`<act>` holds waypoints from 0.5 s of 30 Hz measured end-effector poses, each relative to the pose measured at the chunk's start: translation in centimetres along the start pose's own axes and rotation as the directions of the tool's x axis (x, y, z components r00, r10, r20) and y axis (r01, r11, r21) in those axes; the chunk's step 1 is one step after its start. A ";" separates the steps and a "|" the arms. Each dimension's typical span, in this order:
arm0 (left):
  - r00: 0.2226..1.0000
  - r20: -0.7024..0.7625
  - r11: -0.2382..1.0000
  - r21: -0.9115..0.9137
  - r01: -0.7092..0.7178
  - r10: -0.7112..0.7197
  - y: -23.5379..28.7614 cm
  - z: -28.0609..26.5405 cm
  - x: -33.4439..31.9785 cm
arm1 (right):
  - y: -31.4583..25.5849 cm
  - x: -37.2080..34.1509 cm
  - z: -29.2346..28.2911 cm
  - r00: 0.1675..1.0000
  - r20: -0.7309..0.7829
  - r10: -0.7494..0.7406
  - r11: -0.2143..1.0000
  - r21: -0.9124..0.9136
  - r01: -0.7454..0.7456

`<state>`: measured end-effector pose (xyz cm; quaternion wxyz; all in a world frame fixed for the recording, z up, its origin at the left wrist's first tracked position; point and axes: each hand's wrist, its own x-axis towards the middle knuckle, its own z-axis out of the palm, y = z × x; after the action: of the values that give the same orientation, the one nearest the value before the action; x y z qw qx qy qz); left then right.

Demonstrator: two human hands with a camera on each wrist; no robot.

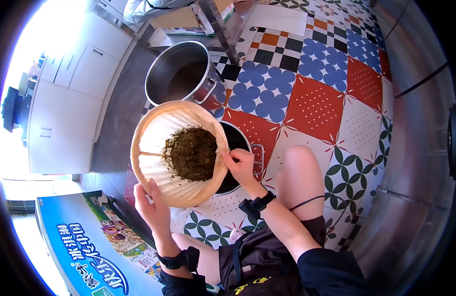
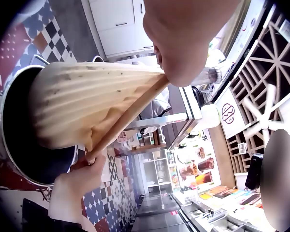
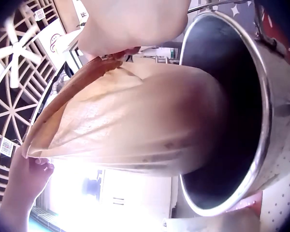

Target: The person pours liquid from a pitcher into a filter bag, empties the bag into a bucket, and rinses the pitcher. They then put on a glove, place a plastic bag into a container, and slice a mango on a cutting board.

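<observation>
A cream cloth strainer bag (image 1: 150, 170) with a stiff round rim hangs between my two hands, its mouth facing up. Wet dark tea leaves (image 1: 191, 154) lie heaped inside it, with loose bits stuck on the pleated cloth. My left hand (image 1: 154, 207) grips the near-left part of the rim, while my right hand (image 1: 240, 165) pinches the right side. Below is a steel pot (image 3: 261, 72) with a dark inside; in the right wrist view the bag's rounded bottom reaches into its mouth. The bag hides much of this pot in the head view.
A second, larger steel pot (image 1: 151, 81) with brownish liquid stands just beyond the bag. A metal-legged table (image 1: 218, 29) is behind it. A blue printed chest (image 1: 65, 237) stands at left, white cabinets (image 1: 65, 108) farther back, and a steel-fronted unit (image 1: 420, 98) along the right.
</observation>
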<state>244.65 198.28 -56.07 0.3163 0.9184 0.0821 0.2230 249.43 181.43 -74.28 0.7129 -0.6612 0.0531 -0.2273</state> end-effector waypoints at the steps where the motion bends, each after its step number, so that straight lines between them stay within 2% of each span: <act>1: 0.999 -0.011 0.999 0.038 -0.030 0.030 -0.5 0.3 -0.2 | 0.2 0.1 -0.3 1.000 -0.005 -0.011 1.000 -0.023 0.011; 3: 0.998 0.011 0.997 0.045 -0.065 0.065 -0.7 0.8 -0.7 | 0.5 0.0 -1.0 1.000 0.020 0.002 0.997 -0.079 0.000; 6: 0.999 0.039 1.000 0.004 -0.029 0.029 -0.5 1.3 -1.0 | 0.7 -0.3 -1.2 1.000 0.010 0.012 0.991 -0.130 -0.011; 9: 1.000 0.014 1.000 -0.010 0.004 -0.004 -2.3 1.4 -1.1 | 0.7 -0.8 -1.1 1.000 0.025 -0.012 0.984 -0.179 0.016; 12: 0.999 -0.015 0.998 -0.035 -0.043 0.042 -2.6 1.1 -1.2 | 0.6 -0.4 -0.7 0.998 0.051 -0.049 0.981 -0.186 0.058; 15: 0.998 -0.033 0.992 -0.115 0.058 -0.062 -2.3 0.9 -1.7 | 0.1 0.2 -0.4 0.995 0.070 -0.078 0.983 -0.162 0.089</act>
<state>243.58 199.09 -58.71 0.3730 0.8919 0.1024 0.2343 249.46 180.95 -74.40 0.6468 -0.7265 0.0216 -0.2309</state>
